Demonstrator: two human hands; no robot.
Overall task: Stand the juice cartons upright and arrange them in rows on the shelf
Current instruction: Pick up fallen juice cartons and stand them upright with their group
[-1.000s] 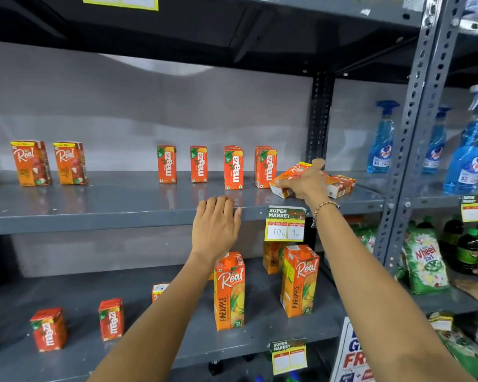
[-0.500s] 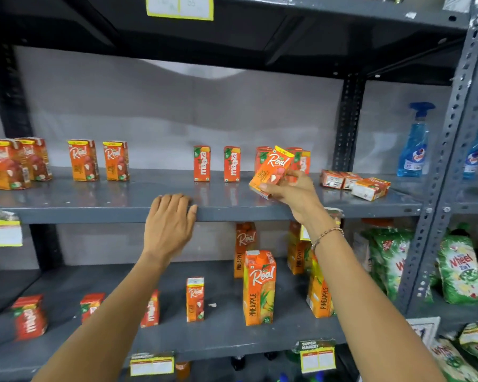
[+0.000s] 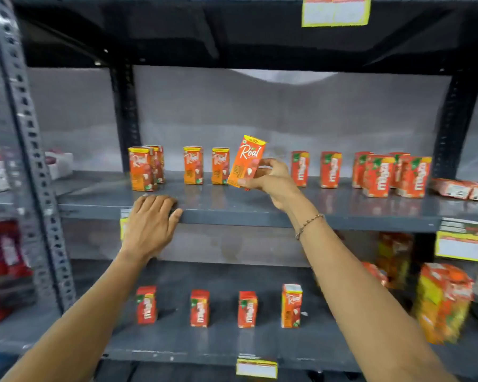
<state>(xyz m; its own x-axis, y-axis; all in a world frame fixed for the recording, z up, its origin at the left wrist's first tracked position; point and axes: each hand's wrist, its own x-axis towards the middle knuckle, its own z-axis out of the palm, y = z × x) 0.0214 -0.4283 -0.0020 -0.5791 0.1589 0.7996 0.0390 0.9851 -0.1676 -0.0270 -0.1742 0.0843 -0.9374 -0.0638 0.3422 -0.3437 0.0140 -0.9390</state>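
My right hand [image 3: 271,180] grips a small orange Real juice carton [image 3: 247,161], nearly upright and tilted slightly right, just above the middle grey shelf [image 3: 260,208]. To its left, several Real cartons [image 3: 193,165] stand upright in a row. To its right, several red Maaza cartons [image 3: 330,169] stand upright. At the far right of the shelf, cartons lying flat [image 3: 462,188] are in view. My left hand [image 3: 151,224] rests flat on the shelf's front edge, holding nothing.
The lower shelf [image 3: 177,340] carries three small Maaza cartons [image 3: 199,307], one Real carton [image 3: 291,306], and taller pineapple cartons [image 3: 439,301] at the right. A perforated grey upright [image 3: 31,150] stands at the left. Price labels [image 3: 459,245] hang from the shelf edges.
My right hand lifted a lying carton from the right end of the shelf and carried it left, turning it nearly upright beside the Real row. The view swung left. My left hand stayed on the edge.
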